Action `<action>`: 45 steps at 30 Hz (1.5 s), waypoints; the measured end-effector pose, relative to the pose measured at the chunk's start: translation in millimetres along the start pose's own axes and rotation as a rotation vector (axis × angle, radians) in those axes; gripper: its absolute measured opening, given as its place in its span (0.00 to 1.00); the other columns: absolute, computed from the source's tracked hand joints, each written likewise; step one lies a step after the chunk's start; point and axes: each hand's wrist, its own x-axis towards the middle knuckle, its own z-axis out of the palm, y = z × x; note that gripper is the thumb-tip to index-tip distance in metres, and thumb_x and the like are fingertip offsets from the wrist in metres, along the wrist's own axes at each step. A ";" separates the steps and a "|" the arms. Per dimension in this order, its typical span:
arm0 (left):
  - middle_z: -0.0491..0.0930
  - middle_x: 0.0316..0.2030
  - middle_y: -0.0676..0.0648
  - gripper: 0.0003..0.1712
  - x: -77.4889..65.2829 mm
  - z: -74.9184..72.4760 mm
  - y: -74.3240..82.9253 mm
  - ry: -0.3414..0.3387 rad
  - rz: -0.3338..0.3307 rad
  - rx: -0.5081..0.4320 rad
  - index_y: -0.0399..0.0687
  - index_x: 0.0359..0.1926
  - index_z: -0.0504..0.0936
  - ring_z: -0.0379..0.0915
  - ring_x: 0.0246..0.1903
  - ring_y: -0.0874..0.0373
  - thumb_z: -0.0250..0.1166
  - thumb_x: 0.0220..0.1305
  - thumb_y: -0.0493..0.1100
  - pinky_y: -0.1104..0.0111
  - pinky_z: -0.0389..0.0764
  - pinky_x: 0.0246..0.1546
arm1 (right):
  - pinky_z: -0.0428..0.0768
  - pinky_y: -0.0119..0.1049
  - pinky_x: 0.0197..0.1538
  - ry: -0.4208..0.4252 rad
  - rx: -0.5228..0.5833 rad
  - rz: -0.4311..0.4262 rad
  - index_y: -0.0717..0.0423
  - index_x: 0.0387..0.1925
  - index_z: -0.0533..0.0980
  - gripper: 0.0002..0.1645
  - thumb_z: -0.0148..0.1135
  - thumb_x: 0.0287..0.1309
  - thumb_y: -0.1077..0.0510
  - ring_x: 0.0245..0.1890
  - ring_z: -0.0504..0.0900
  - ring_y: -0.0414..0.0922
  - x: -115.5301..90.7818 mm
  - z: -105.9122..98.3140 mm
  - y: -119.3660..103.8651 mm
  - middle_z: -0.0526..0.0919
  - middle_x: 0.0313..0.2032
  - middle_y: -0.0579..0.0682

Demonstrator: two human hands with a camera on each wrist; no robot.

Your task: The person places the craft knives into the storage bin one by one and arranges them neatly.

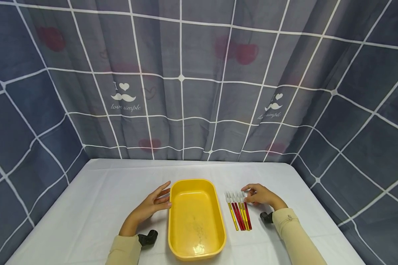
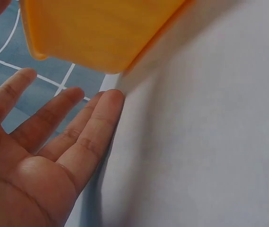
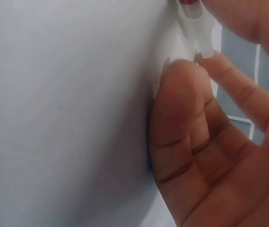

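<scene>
Two tan sleeves [image 1: 296, 235] are reaching in from the near edge, with a small black device [image 1: 148, 238] sitting at each wrist. A deep yellow tray [image 1: 195, 206], rectangular with rounded corners, is standing lengthwise on a white cloth [image 1: 86, 213], its glossy floor catching light near dark scuffs. The left hand [image 1: 150, 205] is spreading loosely open beside the tray's left rim, holding nothing, its thumb appearing to touch the rim. Right of the tray, apart from it, slim red and gold sticks [image 1: 239, 217] with clear tips are lying side by side, tips pointing away. The right hand [image 1: 259, 195] is hovering low at those tips, thumb and index finger framing the rightmost one, other fingers bending inward; whether it is gripping cannot be told. The cloth is running pale and faintly creased to a rounded far edge. Beyond, a grey-blue curtain [image 1: 202, 95] with white grid lines is hanging in soft folds across the back and both sides, showing faded red blotches, white moustaches and the words "love simple."
</scene>
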 end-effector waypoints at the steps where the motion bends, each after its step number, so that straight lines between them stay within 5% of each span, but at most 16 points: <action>1: 0.51 0.80 0.21 0.53 0.5 0.1 -0.5 0.001 0.002 -0.006 0.37 0.87 0.44 0.59 0.76 0.24 0.69 0.75 0.39 0.41 0.69 0.72 | 0.78 0.34 0.31 -0.005 0.002 0.002 0.73 0.57 0.79 0.24 0.75 0.62 0.66 0.25 0.75 0.42 1.4 0.1 0.3 0.76 0.30 0.47; 7: 0.53 0.80 0.21 0.55 3.9 1.3 -5.0 -0.002 0.023 -0.056 0.36 0.87 0.45 0.59 0.76 0.25 0.70 0.73 0.38 0.47 0.71 0.73 | 0.76 0.33 0.30 -0.030 0.030 0.011 0.73 0.55 0.80 0.23 0.75 0.61 0.67 0.23 0.74 0.41 5.6 -0.5 -0.1 0.76 0.29 0.47; 16: 0.56 0.78 0.19 0.50 7.5 3.9 -12.1 -0.019 0.066 -0.115 0.31 0.85 0.47 0.58 0.75 0.22 0.68 0.75 0.36 0.72 0.76 0.64 | 0.76 0.32 0.31 -0.045 0.104 0.018 0.72 0.55 0.80 0.22 0.74 0.61 0.68 0.25 0.74 0.41 6.7 -4.0 2.7 0.77 0.30 0.47; 27: 0.56 0.78 0.21 0.49 9.0 5.8 -19.8 -0.014 0.060 -0.164 0.33 0.86 0.48 0.59 0.75 0.24 0.67 0.75 0.37 0.70 0.77 0.64 | 0.83 0.36 0.36 -0.027 0.196 0.065 0.70 0.64 0.73 0.26 0.68 0.67 0.66 0.36 0.82 0.44 -1.8 -8.0 6.8 0.85 0.38 0.50; 37: 0.62 0.78 0.26 0.48 2.4 5.3 -20.3 0.062 -0.020 -0.150 0.39 0.86 0.54 0.64 0.75 0.31 0.69 0.75 0.40 0.68 0.78 0.63 | 0.86 0.37 0.34 0.011 0.284 0.002 0.74 0.67 0.67 0.30 0.64 0.68 0.69 0.30 0.83 0.45 -12.3 -1.4 0.2 0.83 0.36 0.52; 45: 0.60 0.79 0.25 0.48 1.8 7.0 -19.9 0.058 -0.024 -0.165 0.38 0.86 0.53 0.63 0.75 0.31 0.69 0.76 0.41 0.70 0.78 0.62 | 0.88 0.39 0.34 0.069 0.280 -0.017 0.74 0.70 0.67 0.31 0.65 0.69 0.69 0.32 0.84 0.45 -18.3 -1.4 -4.0 0.82 0.40 0.54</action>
